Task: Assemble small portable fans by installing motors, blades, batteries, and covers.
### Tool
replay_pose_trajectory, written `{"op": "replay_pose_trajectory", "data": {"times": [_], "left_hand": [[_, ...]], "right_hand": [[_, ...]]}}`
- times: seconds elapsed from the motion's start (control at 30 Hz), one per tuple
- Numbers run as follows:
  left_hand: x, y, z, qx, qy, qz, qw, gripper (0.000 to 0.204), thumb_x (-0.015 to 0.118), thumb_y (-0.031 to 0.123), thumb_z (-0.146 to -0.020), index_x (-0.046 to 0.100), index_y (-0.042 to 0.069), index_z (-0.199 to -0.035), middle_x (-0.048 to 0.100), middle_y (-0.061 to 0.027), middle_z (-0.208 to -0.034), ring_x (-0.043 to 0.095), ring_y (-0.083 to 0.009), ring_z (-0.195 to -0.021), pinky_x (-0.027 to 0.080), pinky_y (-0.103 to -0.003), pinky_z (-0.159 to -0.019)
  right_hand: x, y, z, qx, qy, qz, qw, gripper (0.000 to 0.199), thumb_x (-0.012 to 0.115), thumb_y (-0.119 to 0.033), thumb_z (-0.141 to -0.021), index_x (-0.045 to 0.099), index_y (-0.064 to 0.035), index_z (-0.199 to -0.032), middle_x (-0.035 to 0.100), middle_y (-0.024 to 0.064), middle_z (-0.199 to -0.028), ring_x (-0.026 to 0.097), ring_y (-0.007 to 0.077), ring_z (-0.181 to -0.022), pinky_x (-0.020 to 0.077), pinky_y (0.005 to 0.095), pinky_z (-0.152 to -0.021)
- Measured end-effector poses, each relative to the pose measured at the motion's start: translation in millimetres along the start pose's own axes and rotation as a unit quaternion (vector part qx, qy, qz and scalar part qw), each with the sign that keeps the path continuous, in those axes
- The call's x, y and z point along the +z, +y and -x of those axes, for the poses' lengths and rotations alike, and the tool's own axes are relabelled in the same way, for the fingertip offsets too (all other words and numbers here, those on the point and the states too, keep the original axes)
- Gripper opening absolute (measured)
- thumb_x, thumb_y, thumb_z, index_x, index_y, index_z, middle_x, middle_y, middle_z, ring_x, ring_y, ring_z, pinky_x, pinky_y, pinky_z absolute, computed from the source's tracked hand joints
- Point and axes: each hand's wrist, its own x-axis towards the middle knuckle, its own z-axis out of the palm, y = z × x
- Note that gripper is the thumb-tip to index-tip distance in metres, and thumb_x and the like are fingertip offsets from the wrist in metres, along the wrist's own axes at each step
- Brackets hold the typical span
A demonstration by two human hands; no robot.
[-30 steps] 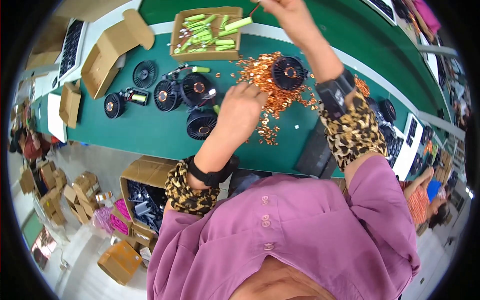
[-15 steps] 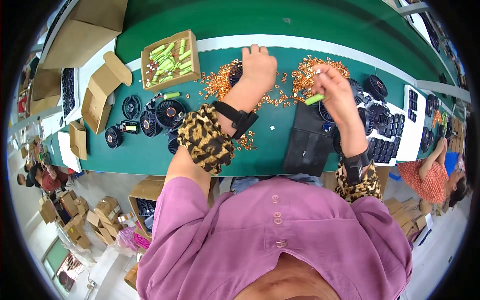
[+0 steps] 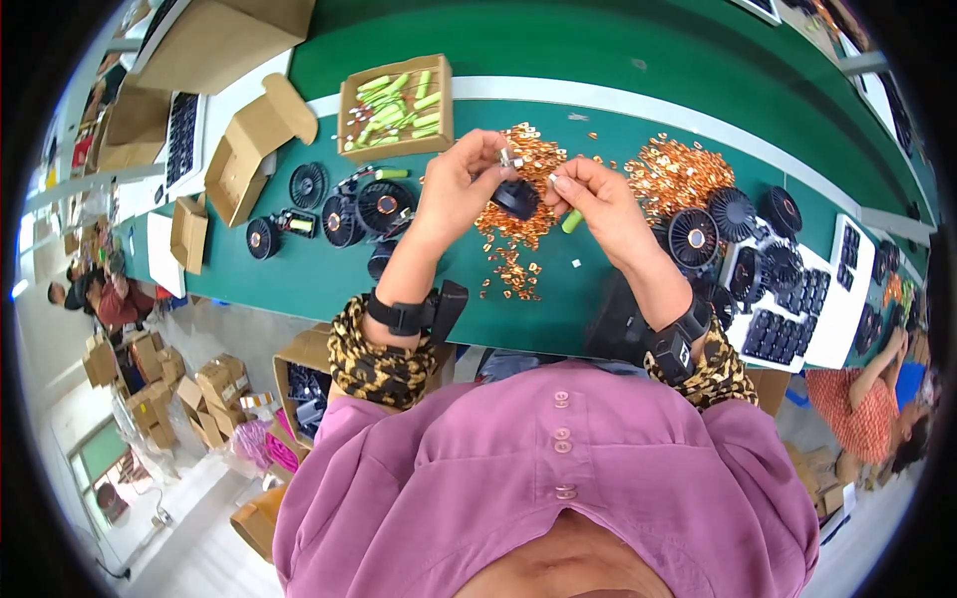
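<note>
My left hand [image 3: 461,189] is closed with its fingertips at a small silver-white piece [image 3: 510,159]. A dark rounded fan part [image 3: 515,197] sits against its thumb and appears held by it. Close by on the right, my right hand [image 3: 606,209] pinches a small white end near its fingertips. A green cylindrical battery cell [image 3: 571,220] sticks out below those fingers; its wires are too small to make out. Under both hands, copper-coloured small metal pieces [image 3: 516,267] lie in a loose heap.
A cardboard box [image 3: 446,105] of green cells stands at the back left. Black fans [image 3: 385,204] lie left, and more fans [image 3: 693,236] lie right beside a second copper heap [image 3: 683,174]. Open cartons [image 3: 234,179] stand far left. A co-worker [image 3: 852,404] sits far right.
My right hand has moved left with the green cell, close to my left hand. My left hand has drawn back from above the heap, with the dark fan part now tilted up at its thumb.
</note>
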Motion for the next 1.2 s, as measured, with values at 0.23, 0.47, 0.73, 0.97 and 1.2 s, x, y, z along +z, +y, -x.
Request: {"op": "replay_pose_trajectory", "data": {"times": [0.23,0.47,0.73,0.97,1.2], "left_hand": [[-7,18,40,0.012,0.138,0.159,0.977,0.034,0.055,-0.011,-0.081,0.054,0.002,-0.113,0.059,-0.0036,-0.088,0.061,-0.0082,-0.074,0.049,-0.021,-0.066],[-13,6,54,-0.009,0.230,0.132,0.964,0.016,0.063,-0.006,-0.080,0.064,-0.001,-0.095,0.060,-0.0004,-0.085,0.057,-0.0043,-0.069,0.047,-0.019,-0.059],[-18,6,58,0.113,0.320,-0.134,0.931,0.023,0.065,-0.007,-0.074,0.068,0.005,-0.094,0.062,-0.0048,-0.088,0.061,-0.0082,-0.070,0.050,-0.021,-0.058],[-26,-1,59,0.195,0.336,-0.201,0.899,0.030,0.062,-0.008,-0.069,0.067,0.009,-0.094,0.062,-0.0078,-0.081,0.062,-0.0218,-0.069,0.051,-0.030,-0.060],[-35,-2,75,0.136,0.334,-0.200,0.911,0.029,0.062,-0.007,-0.069,0.065,0.007,-0.094,0.061,-0.0099,-0.082,0.062,-0.0224,-0.068,0.051,-0.029,-0.059]], "right_hand": [[56,-17,-19,0.025,-0.063,0.012,0.998,0.019,0.055,-0.018,-0.092,0.060,-0.0004,-0.091,0.061,0.0034,-0.078,0.056,0.0088,-0.070,0.0458,0.0218,-0.063],[83,-16,-27,0.037,-0.073,0.010,0.997,0.018,0.056,-0.021,-0.092,0.059,-0.0028,-0.090,0.058,0.0003,-0.073,0.052,0.0069,-0.067,0.0419,0.0203,-0.060],[93,-16,-30,0.084,-0.064,-0.058,0.993,0.016,0.058,-0.018,-0.090,0.059,-0.0019,-0.086,0.057,0.0015,-0.070,0.051,0.0086,-0.061,0.0420,0.0215,-0.056],[101,-7,-30,0.106,-0.079,-0.145,0.981,0.014,0.057,-0.013,-0.089,0.060,-0.0001,-0.084,0.059,0.0031,-0.071,0.052,0.0093,-0.061,0.0433,0.0222,-0.056],[121,-12,-37,0.073,-0.079,-0.026,0.994,0.014,0.059,-0.012,-0.089,0.050,-0.0028,-0.084,0.060,0.0057,-0.069,0.054,0.0096,-0.058,0.0445,0.0220,-0.052]]}}
